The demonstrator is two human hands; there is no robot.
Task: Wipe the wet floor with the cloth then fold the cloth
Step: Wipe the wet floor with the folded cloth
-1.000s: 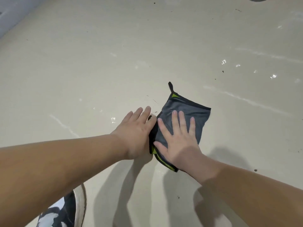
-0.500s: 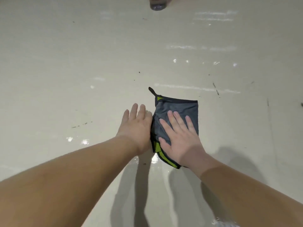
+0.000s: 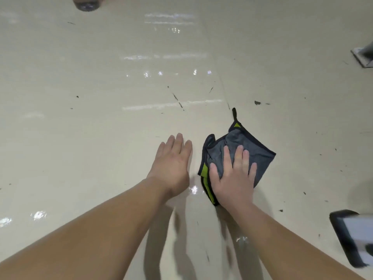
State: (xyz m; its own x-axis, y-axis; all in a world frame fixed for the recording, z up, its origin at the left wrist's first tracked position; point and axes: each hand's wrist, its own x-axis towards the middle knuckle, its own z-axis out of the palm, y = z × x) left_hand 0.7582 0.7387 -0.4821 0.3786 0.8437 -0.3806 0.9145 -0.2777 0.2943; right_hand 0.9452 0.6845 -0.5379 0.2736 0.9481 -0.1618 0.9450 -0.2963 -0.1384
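A grey cloth point(image 3: 256, 152) with black trim, a green stripe and a black hanging loop lies folded and a little rumpled on the cream floor point(image 3: 101, 118). My right hand point(image 3: 232, 174) presses flat on top of the cloth, fingers spread. Just left of the cloth, my left hand point(image 3: 173, 164) rests flat on the bare floor, with a narrow gap between it and the cloth's edge. Wet glints show on the floor between the hands and further ahead.
A dark round object point(image 3: 87, 5) sits at the top left edge. A grey metal base point(image 3: 363, 57) shows at the right edge. A black-framed flat object point(image 3: 353, 237) lies at the lower right. Dark specks are scattered over the floor.
The cloth and my right hand have slid to the right and the cloth has bunched up. My left hand, which touched the cloth's edge before, is now apart from it.
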